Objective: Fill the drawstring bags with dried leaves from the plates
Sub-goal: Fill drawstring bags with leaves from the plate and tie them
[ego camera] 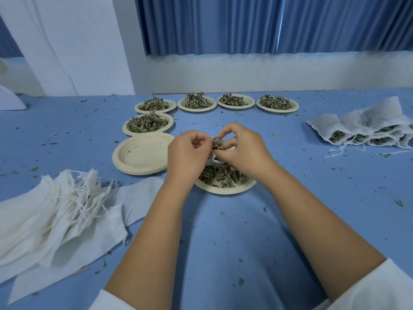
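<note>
Stuffing goes best with the bag [212, 155] mouth held wide over the plate [225, 190] so strays drop back onto it — the left hand [187, 153] pinches the bag's rim, the right hand [243, 151] pinches leaves [217, 144] at its mouth, both hands curled just above the plate.

We look across a table [223, 231] covered in blue cloth, which runs back to a low white wall [245, 72]. Above that wall hang pleated blue curtains [201, 23], and we see a thin bright line [279, 34] where two of them meet. At the left stands a broad white pillar [105, 52], with what looks like a white drape [49, 48] hanging just beside it. The light is soft and even, with a cool blue cast.
</note>
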Demonstrator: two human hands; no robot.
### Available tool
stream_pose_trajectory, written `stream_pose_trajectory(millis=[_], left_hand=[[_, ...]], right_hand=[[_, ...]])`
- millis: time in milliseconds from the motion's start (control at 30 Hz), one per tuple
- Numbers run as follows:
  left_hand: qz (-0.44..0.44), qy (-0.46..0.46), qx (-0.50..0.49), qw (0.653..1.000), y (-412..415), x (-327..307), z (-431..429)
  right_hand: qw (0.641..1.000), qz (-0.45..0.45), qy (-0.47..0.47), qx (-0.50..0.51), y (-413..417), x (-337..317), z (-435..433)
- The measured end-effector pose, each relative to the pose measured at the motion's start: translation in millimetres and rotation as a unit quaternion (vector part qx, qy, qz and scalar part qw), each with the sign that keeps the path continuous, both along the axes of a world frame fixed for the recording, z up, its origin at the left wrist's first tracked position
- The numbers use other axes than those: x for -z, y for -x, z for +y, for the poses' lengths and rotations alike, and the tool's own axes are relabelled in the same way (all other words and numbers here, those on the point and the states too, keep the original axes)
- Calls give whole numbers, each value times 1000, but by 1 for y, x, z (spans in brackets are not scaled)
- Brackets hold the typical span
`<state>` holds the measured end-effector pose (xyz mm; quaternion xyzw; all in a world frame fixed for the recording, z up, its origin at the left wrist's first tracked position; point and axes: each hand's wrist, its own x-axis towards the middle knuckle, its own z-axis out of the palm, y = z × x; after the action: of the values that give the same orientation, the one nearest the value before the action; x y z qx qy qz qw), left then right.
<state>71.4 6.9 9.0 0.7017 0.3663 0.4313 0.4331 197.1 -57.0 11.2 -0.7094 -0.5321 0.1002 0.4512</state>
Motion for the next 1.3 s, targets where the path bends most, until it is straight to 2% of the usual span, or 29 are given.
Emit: stream_pose_trajectory(millis=[67, 300, 600, 833, 933, 1067, 1200, 1300], left_hand=[[-18, 16, -19, 1000, 1, 0, 2], [-59, 42, -51, 996, 3, -1, 6], [6, -12, -1, 1000, -1, -2, 2], [-48, 28, -49, 997, 3, -3, 5], [-58, 33, -50, 997, 4, -3, 4], [-56, 35, -50, 997, 4, -3, 4], [-53, 32, -52, 997, 5, -3, 4], [-52, 34, -52, 997, 5, -4, 3]], right_hand=[[1000, 9, -12, -19, 0, -1, 0], [993, -107, -48, -7, 2, 4, 1], [983, -149, 76, -71, 8, 8, 1], [990, -126, -53, 42, 1, 4, 1], [988, -111, -104, 26, 2, 3, 0], [989, -120, -82, 1, 6, 5, 0], [985, -120, -117, 30, 6, 8, 0], [985, -118, -122, 9, 8, 6, 0]])
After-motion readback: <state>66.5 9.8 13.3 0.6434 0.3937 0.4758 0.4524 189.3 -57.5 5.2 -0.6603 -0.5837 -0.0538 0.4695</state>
